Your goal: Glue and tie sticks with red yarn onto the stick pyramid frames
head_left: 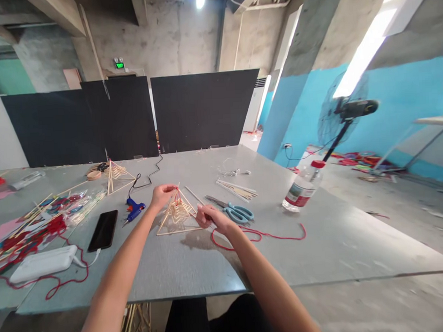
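My left hand (162, 195) pinches the top of a small pyramid of wooden sticks (175, 215), where red cord (177, 195) is wrapped at the peak. The pyramid stands on the table, its lower bars stepped like a web. Close to its right side my right hand (212, 218) is closed with fingers curled; what lies inside them is hidden. A loose red cord (273, 235) trails over the table from beneath that hand. A thin stick (193, 194) slants just behind its fingers. Blue-handled scissors (239, 213) lie right of the hand, blades towards the pyramid.
A blue glue gun (135, 209), a phone (103, 230) and a white power bank (44, 263) are at left, near bundled sticks and red yarn (50, 229). Another stick pyramid (118, 177) stands farther back. Loose sticks (237, 190) and a bottle (300, 191) are at right.
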The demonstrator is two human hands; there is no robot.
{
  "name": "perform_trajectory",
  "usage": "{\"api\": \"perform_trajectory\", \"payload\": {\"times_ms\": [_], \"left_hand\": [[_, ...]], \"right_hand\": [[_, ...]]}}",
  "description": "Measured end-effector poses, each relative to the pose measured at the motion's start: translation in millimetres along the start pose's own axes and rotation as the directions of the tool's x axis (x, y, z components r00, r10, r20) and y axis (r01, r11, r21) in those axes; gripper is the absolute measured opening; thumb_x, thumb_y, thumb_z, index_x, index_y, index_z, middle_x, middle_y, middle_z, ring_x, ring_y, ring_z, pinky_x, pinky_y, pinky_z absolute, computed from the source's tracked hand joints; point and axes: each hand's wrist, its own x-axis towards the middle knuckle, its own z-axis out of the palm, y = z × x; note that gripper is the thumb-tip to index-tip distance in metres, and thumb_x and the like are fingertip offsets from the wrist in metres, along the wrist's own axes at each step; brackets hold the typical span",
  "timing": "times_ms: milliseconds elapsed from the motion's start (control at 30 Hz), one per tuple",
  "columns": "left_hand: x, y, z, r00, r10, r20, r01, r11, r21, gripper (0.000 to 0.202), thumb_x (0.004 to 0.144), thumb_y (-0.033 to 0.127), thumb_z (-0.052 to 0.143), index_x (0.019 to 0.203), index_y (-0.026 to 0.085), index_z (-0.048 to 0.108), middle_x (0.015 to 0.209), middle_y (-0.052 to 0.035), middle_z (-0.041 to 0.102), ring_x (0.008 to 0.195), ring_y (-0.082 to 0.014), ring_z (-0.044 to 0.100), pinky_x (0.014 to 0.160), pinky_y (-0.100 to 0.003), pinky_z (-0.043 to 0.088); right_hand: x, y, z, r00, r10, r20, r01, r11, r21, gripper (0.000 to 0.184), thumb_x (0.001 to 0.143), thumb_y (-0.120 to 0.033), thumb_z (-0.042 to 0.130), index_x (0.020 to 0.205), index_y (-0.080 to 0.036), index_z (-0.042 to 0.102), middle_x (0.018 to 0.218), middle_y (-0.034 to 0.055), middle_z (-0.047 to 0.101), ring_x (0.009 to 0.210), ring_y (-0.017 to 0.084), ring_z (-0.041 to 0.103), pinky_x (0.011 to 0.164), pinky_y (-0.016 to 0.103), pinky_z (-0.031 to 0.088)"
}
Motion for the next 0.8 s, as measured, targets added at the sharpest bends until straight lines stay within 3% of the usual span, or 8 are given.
{"api": "perform_trajectory", "payload": {"times_ms": [100,167,233,367,500,667,800], "left_hand": [[6,-22,3.2,0.997,-0.055,0.048,0.056,0.998,-0.028,0.033,0.059,0.034,0.091,0.083,0.013,0.08,0.074,-0.0082,0.076,0.062,-0.0179,0.065,0.066,-0.033,0.054],[9,-29,2.8,0.996,-0.075,0.052,0.078,0.995,-0.059,0.035,0.057,0.033,0.093,0.083,0.012,0.079,0.076,-0.0089,0.077,0.063,-0.0179,0.066,0.068,-0.033,0.054],[12,-29,2.8,0.996,-0.081,0.035,0.084,0.991,-0.101,0.038,0.055,0.031,0.094,0.085,0.013,0.078,0.082,-0.0095,0.078,0.072,-0.019,0.069,0.074,-0.033,0.056],[13,-14,11.4,0.996,-0.085,0.026,0.088,0.977,-0.196,0.046,0.055,0.028,0.095,0.094,0.014,0.076,0.096,-0.0102,0.079,0.088,-0.02,0.072,0.085,-0.033,0.056],[7,3,24.3,0.988,-0.088,0.129,0.118,0.961,-0.249,0.045,0.062,0.029,0.091,0.101,0.014,0.074,0.106,-0.013,0.078,0.088,-0.0225,0.074,0.08,-0.034,0.058],[1,15,18.3,0.901,-0.155,0.405,0.259,0.942,-0.215,0.042,0.078,0.036,0.074,0.113,0.015,0.072,0.094,-0.0148,0.079,0.081,-0.0274,0.074,0.059,-0.032,0.056],[3,15,10.1,0.854,-0.205,0.478,0.302,0.943,-0.136,0.046,0.083,0.043,0.059,0.116,0.013,0.072,0.093,-0.0163,0.079,0.069,-0.0248,0.071,0.057,-0.033,0.054]], "right_hand": [[-4,2,-5,0.976,0.12,0.181,-0.104,0.99,-0.095,0.055,0.086,-0.065,0.065,0.058,-0.018,0.061,0.05,-0.0036,0.045,0.049,0.011,0.04,0.053,0.027,0.032],[-4,5,-5,0.923,0.215,0.32,-0.167,0.971,-0.172,0.048,0.087,-0.06,0.067,0.069,-0.016,0.068,0.052,-0.0037,0.049,0.05,0.01,0.043,0.053,0.026,0.033],[-1,10,-3,0.876,0.288,0.386,-0.206,0.949,-0.24,0.045,0.089,-0.059,0.066,0.075,-0.016,0.07,0.055,-0.0033,0.053,0.052,0.01,0.046,0.053,0.024,0.034],[4,19,1,0.879,0.323,0.351,-0.224,0.93,-0.293,0.043,0.091,-0.058,0.066,0.08,-0.016,0.07,0.06,-0.0032,0.056,0.053,0.009,0.048,0.053,0.023,0.036],[6,23,3,0.879,0.342,0.331,-0.246,0.922,-0.3,0.043,0.09,-0.057,0.068,0.08,-0.016,0.07,0.061,-0.0026,0.058,0.055,0.009,0.05,0.053,0.022,0.036],[7,22,5,0.877,0.345,0.335,-0.25,0.922,-0.295,0.04,0.092,-0.053,0.067,0.079,-0.016,0.068,0.063,-0.0025,0.059,0.055,0.009,0.051,0.054,0.022,0.038],[8,20,7,0.873,0.324,0.364,-0.224,0.931,-0.289,0.036,0.092,-0.052,0.068,0.087,-0.016,0.069,0.066,-0.0026,0.06,0.056,0.009,0.05,0.053,0.022,0.037]]}}
